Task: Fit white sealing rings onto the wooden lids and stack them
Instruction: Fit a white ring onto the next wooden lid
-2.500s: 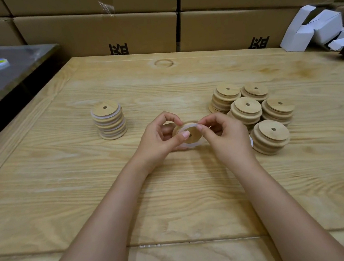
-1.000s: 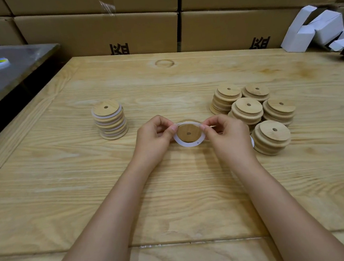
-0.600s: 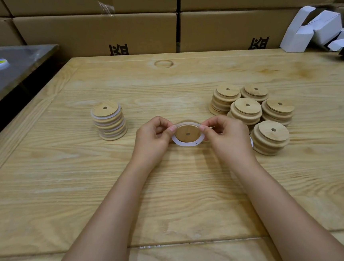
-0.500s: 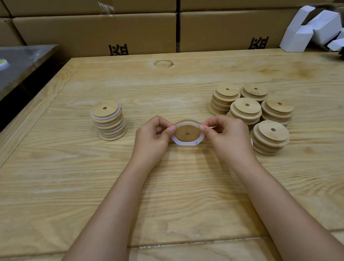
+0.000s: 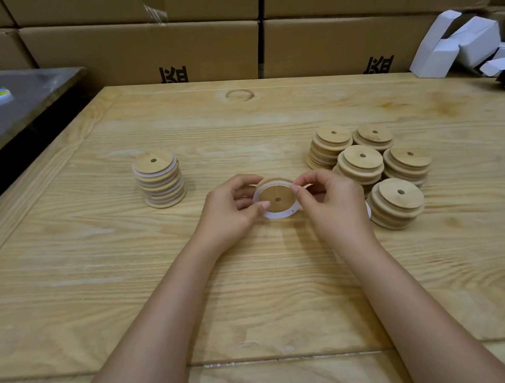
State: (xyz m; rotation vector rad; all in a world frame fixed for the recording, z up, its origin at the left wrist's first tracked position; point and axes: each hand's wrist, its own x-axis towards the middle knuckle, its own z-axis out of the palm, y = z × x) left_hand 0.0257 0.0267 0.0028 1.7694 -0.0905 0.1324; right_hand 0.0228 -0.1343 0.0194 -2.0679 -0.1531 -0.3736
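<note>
1. Wooden lid (image 5: 277, 200): round with a centre hole, held just above the table (image 5: 254, 298) at mid-scene, its face tilted toward the camera.
2. White sealing ring (image 5: 277, 215): lies around the lid's face. Whether it is fully seated cannot be told.
3. Left hand (image 5: 231, 211): thumb and fingers pinch the lid's left edge.
4. Right hand (image 5: 332, 205): thumb and fingers pinch the lid's right edge.
5. Ringed stack (image 5: 159, 181): one column of lids with white rings, left of the hands.
6. Bare lid stacks (image 5: 361, 163): five short columns clustered to the right.
7. Cardboard boxes (image 5: 141, 54): walled along the far side.
</note>
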